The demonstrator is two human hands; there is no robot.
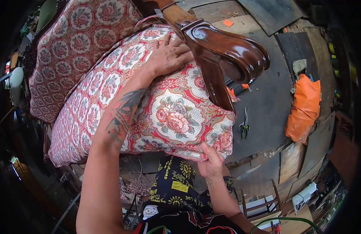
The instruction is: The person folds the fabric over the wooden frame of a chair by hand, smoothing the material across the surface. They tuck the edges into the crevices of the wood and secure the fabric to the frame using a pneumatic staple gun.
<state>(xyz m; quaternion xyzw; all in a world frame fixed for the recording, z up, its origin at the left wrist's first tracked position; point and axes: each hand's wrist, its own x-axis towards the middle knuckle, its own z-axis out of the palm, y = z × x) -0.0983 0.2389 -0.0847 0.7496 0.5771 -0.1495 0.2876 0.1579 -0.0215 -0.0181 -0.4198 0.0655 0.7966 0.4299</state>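
Two hands on one floral seat cushion (168, 113), above a dark patchwork floor (266, 97) in a cluttered workshop. Matching backrest (71, 46) at 10 o'clock. Left hand (170, 54) at 12, palm flat, grip open, pressing the fabric right against the glossy wooden arm (227, 50). Right hand (211, 162) at 6, grip closed on the cushion's front corner, thumb on top, fingers hidden underneath. Scissors-like tool (244, 126) on the floor at 3, too small to be sure. Orange bag (304, 109) further right. Frame edges black, left side too dark to read. Bare floor between cushion corner and bag. Wooden frame (262, 202) at 5, partly cut off.
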